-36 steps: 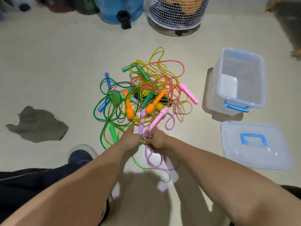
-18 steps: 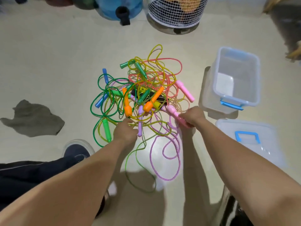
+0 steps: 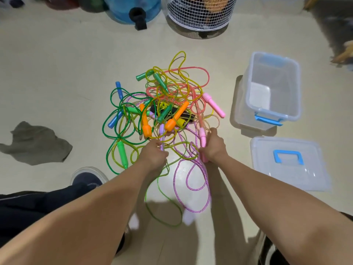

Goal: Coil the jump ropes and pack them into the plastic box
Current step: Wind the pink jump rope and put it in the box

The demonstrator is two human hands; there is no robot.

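Jump ropes [image 3: 162, 111] tangled, right hand [image 3: 213, 146] gripping pink handle [image 3: 202, 138]

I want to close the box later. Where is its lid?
The lid lies flat on the floor at right, just nearer than the open plastic box.

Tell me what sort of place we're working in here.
Probably a room at home, working on the bare cream floor. A blue water jug and a white wire-mesh basket stand along the far edge, and a crumpled grey cloth lies left of the tangled pile of coloured jump ropes.
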